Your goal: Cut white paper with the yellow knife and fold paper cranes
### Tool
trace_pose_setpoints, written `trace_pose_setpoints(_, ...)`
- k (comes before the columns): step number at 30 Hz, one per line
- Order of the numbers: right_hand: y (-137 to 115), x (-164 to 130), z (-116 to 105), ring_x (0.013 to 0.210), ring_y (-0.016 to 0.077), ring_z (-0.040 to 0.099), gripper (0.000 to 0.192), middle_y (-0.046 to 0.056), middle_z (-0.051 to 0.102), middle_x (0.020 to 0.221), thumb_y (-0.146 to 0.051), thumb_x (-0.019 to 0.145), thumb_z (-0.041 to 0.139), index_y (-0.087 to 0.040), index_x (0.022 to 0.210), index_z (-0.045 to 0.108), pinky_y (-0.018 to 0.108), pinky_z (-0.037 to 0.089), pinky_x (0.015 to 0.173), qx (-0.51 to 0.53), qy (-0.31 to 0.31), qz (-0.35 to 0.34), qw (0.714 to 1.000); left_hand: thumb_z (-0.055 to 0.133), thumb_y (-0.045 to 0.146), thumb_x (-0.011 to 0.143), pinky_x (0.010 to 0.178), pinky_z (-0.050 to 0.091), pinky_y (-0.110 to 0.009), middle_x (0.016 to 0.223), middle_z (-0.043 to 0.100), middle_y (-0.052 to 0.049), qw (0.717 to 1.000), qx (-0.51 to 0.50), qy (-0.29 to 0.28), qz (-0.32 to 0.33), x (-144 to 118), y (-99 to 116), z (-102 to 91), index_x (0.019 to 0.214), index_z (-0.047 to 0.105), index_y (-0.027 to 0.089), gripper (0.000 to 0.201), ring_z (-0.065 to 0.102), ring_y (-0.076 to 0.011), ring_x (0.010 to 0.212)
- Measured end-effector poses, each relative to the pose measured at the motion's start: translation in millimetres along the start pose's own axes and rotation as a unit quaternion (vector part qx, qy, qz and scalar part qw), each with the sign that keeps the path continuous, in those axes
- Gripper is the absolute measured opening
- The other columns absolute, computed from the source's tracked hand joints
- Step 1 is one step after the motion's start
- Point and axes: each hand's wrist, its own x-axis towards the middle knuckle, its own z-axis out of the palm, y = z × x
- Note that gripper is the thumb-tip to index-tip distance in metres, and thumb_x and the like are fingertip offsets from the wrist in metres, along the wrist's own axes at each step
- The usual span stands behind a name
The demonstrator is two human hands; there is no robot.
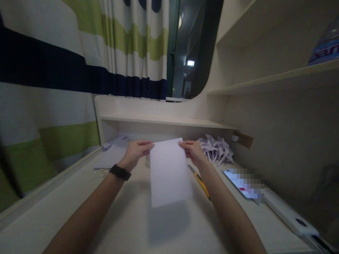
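Both hands pinch the far corners of the paper sheet (169, 173) — left hand (136, 152), right hand (194, 151) — long axis running toward me, lifted off the counter (127, 218).

Head view: the left hand (136, 152) and right hand (194, 152) each pinch a far corner of a white paper sheet (169, 173), holding it above the desk (127, 218). A yellow utility knife (200, 181) lies partly under the right forearm, with a pile of folded paper shapes (217, 148) beyond it and a phone (242, 183) to the right.
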Motion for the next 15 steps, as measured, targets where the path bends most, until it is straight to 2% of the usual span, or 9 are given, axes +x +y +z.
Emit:
trace_pose_setpoints(3, 19.0, -3.7, 1.1, 0.043, 0.008, 0.051, 0.03, 0.0, 0.062, 0.058, -0.036, 0.058, 0.08, -0.014, 0.07, 0.063, 0.019, 0.037, 0.041, -0.01, -0.003, 0.044, 0.999, 0.085, 0.031, 0.059, 0.067, 0.053, -0.029, 0.087, 0.074, -0.014, 0.999, 0.0, -0.012, -0.049, -9.9, -22.5, -9.1, 0.084, 0.073, 0.009, 0.035, 0.067, -0.0188, 0.072)
trace_pose_setpoints(7, 49.6, -10.9, 1.6, 0.037, 0.0066, 0.042, 0.025, -0.004, 0.054, 0.048, -0.033, 0.063, 0.076, -0.015, 0.065, 0.06, 0.019, 0.031, 0.037, -0.012, 0.011, 0.081, 0.997, 0.083, 0.032, 0.06, 0.068, 0.052, -0.03, 0.087, 0.073, -0.014, 0.997, 0.006, -0.032, -0.068, -26.7, -45.2, -11.9, 0.084, 0.074, 0.009, 0.034, 0.066, -0.0194, 0.073)
trace_pose_setpoints(11, 78.9, -14.3, -2.2, 0.04, 0.0093, 0.047, 0.021, -0.001, 0.056, 0.048, -0.026, 0.066, 0.073, -0.015, 0.059, 0.056, 0.021, 0.036, 0.04, -0.004, 0.021, 0.105, 0.994, 0.083, 0.035, 0.058, 0.07, 0.052, -0.032, 0.086, 0.073, -0.014, 0.996, 0.024, -0.043, -0.071, -39.9, -54.5, -9.8, 0.08, 0.074, 0.008, 0.035, 0.066, -0.0207, 0.073)
trace_pose_setpoints(15, 99.4, -12.7, -7.7, 0.046, 0.0139, 0.055, 0.014, 0.003, 0.062, 0.054, -0.02, 0.067, 0.071, -0.014, 0.064, 0.058, 0.024, 0.041, 0.045, 0.013, 0.026, 0.127, 0.991, 0.081, 0.036, 0.058, 0.068, 0.052, -0.034, 0.081, 0.073, -0.013, 0.996, 0.065, -0.037, -0.048, -46.0, -55.8, -9.5, 0.077, 0.075, 0.01, 0.033, 0.066, -0.022, 0.071)
